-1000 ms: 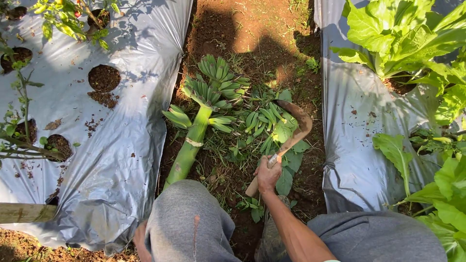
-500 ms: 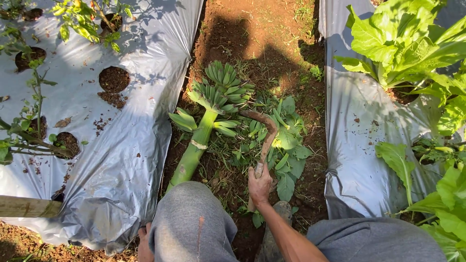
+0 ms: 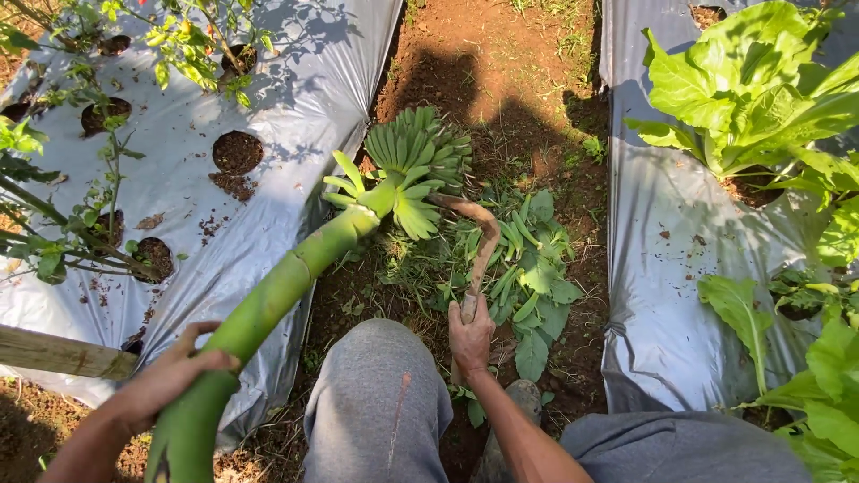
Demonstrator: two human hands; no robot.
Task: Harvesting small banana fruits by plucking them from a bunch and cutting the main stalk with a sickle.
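The right hand (image 3: 471, 336) is closed around the handle of a curved sickle (image 3: 479, 240), its blade hooked in at the base of a bunch of green bananas (image 3: 413, 159). The left hand (image 3: 165, 380) is wrapped around the thick green stalk (image 3: 268, 309), lifting the bunch above the soil furrow between sheets of silver plastic mulch (image 3: 268, 107). Likely hazards: the blade could slip toward the grey-trousered knee (image 3: 380, 394), or tear the mulch.

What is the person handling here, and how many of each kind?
Green banana stalk with small green bananas, in the left hand: 1
Curved sickle, in the right hand: 1
Hands: 2
Total: 4
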